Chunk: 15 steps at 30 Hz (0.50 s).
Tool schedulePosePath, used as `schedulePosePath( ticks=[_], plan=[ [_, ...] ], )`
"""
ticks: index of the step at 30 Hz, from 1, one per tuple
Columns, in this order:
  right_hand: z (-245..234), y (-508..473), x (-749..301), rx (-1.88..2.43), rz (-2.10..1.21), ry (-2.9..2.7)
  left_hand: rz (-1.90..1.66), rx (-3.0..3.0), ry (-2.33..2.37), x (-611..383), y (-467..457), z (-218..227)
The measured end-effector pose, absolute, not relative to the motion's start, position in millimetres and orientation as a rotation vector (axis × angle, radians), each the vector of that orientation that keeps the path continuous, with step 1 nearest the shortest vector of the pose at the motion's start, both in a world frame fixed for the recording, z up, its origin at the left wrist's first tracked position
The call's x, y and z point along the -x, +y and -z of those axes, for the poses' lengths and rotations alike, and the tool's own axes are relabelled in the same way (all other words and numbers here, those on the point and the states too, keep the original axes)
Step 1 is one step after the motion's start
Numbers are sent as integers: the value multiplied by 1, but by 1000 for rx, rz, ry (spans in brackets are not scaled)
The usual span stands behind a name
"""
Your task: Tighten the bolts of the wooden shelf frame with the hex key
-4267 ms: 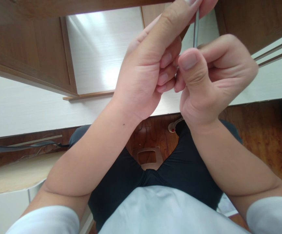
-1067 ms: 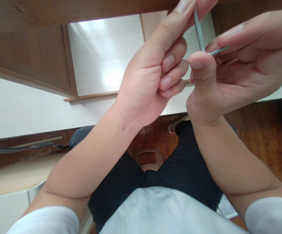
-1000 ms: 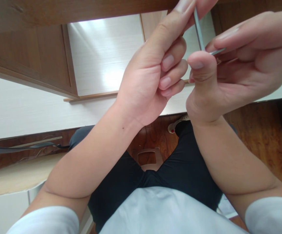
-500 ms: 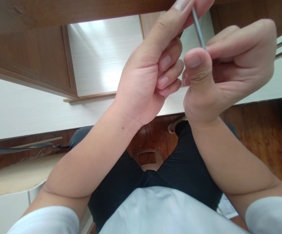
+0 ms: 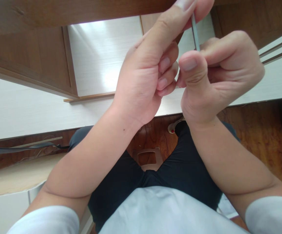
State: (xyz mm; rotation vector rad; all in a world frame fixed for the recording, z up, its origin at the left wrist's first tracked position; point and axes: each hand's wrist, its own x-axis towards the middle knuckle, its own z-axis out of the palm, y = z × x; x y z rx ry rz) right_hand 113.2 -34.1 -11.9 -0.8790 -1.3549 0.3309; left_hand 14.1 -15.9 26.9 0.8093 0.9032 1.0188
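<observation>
A thin grey metal rod (image 5: 195,34), much like a hex key, runs nearly upright in the picture between my two hands. Its upper end goes in between the thumb and forefinger of my left hand (image 5: 145,68), which are pinched just under the front wooden beam (image 5: 82,14). That hand's other fingers are curled into the palm. Lower down, my right hand (image 5: 214,78) grips the rod's bottom end between thumb and bent forefinger. Whatever the top of the rod meets is hidden by my left fingers and cut off by the picture's edge.
A brown wooden panel (image 5: 31,58) stands left of my hands, with another dark wooden part (image 5: 253,26) at upper right. Beneath lies a pale wood-grain tabletop (image 5: 33,107). My dark-trousered legs (image 5: 187,159) straddle a brown plastic stool (image 5: 159,157) above the wooden floor.
My right hand has shifted left and slightly down, swinging the rod's lower end leftward from a slant to nearly upright. The left hand stays almost in place.
</observation>
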Motion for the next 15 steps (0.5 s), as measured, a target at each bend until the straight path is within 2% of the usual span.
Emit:
schedulePosePath(
  ticks=[9, 15],
  plan=[
    [14, -33, -119, 897, -250, -1419, -1098, -753, 606, -14, -14, -28],
    [12, -36, -125, 1001, -135, -1396, -1084, -683, 650, -19, -15, -31]
  ],
)
